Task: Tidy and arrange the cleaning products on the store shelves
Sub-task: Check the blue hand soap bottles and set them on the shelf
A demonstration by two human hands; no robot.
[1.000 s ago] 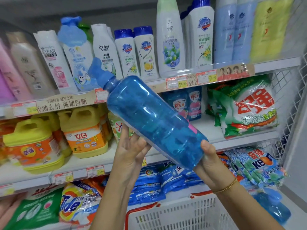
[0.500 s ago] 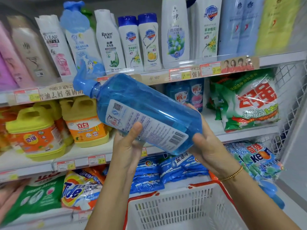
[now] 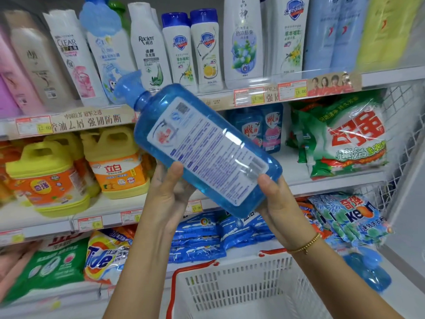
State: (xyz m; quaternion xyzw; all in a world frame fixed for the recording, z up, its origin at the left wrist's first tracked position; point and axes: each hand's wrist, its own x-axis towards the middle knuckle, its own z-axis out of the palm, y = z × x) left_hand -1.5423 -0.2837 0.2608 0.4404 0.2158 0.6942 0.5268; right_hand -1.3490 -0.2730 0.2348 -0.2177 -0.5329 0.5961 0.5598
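Blue bottle (image 3: 207, 148) tilted, cap at 10 o'clock; left hand (image 3: 169, 194) grips its underside, right hand (image 3: 279, 203) grips its base

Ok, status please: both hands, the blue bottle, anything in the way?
Left hand and right hand both hold the blue bottle. Bottle tilted, pump up-left, back label toward camera. White basket below, not touching.

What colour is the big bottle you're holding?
See-through blue with a white label: the bottle, shown best in the head view.
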